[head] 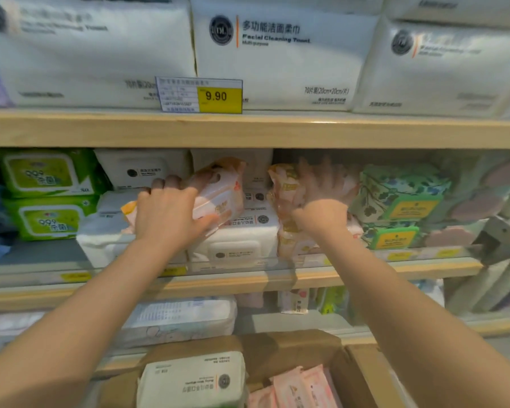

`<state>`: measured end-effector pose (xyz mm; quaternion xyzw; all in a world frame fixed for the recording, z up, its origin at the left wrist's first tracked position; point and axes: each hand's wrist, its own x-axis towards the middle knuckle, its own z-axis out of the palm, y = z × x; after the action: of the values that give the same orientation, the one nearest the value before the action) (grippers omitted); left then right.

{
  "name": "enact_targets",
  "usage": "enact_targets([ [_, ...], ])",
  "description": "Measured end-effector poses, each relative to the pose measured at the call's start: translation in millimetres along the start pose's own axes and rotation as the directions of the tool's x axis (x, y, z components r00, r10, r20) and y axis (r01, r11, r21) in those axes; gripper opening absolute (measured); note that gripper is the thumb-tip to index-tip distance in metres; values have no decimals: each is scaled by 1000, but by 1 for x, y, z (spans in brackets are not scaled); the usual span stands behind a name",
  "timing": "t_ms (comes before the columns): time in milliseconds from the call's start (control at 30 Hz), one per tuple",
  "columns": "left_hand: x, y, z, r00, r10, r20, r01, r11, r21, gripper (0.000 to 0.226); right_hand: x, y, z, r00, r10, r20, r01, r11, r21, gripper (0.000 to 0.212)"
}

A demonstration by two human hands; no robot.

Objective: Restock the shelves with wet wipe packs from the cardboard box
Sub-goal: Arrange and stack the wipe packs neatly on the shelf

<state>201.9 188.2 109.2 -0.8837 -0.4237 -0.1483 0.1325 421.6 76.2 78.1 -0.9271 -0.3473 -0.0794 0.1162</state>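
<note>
The left hand (168, 212) has its fingers (171, 181) curled over a soft pink-and-orange plastic wet wipe pack (218, 189), thumb beneath, holding it above the white packs (236, 242) on the middle wooden shelf (248, 282). The right hand (321, 198) is blurred; its fingers seem spread on a second pink pack (283, 187), grasp uncertain. Below, the open brown cardboard box (277, 348) holds more packs.

The shelf edge (248, 131) looks like pale, matt wood. The pink wet wipe pack (218, 192) is wrapped in glossy, crinkled plastic film that catches the light. The white towel packs (277, 60) above have a softer, satin plastic skin. The cardboard box (277, 348) is dull brown paperboard, and the price tag (199, 95) is smooth printed paper.
</note>
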Motion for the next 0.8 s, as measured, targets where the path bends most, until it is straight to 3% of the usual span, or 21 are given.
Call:
enact_targets([
  [67,-6,-7,-3,1000,4,17,-3,997,-75,71,-21,5,-17,997,-16,72,14,999,29,56],
  [133,-22,-13,-2,1000,-1,30,8,975,-223,67,-48,12,-20,990,-122,-67,127,989,79,51],
  [167,-32,-15,-4,998,-8,55,27,934,-357,66,-64,13,-20,972,-183,-145,205,966,155,59],
  [233,-53,-15,-10,989,19,144,79,759,-646,64,-98,12,-23,963,-232,-139,270,857,439,76],
  [267,-64,-12,-13,979,67,190,101,655,-749,63,-114,8,-27,969,-239,-53,222,764,606,81],
  [333,-83,-1,-19,956,176,235,108,533,-839,64,-140,1,-30,947,-266,183,-26,502,864,87],
  [400,-98,12,-24,940,232,249,140,401,-905,57,-157,2,-31,915,-279,292,-200,315,928,92],
  [467,-109,22,-31,925,262,274,208,252,-945,45,-170,10,-35,925,-232,301,-248,232,941,82],
  [567,-119,31,-36,906,314,285,211,249,-945,42,-188,22,-38,949,-123,289,-268,165,949,59],
  [667,-125,37,-38,896,363,256,168,257,-952,46,-200,34,-41,957,-55,284,-273,150,950,59],
  [733,-131,34,-38,888,352,297,185,317,-930,66,-203,42,-40,953,-35,302,-296,123,947,58],
  [800,-140,26,-32,871,318,373,289,283,-915,98,-205,52,-41,951,0,308,-307,83,948,56],
])
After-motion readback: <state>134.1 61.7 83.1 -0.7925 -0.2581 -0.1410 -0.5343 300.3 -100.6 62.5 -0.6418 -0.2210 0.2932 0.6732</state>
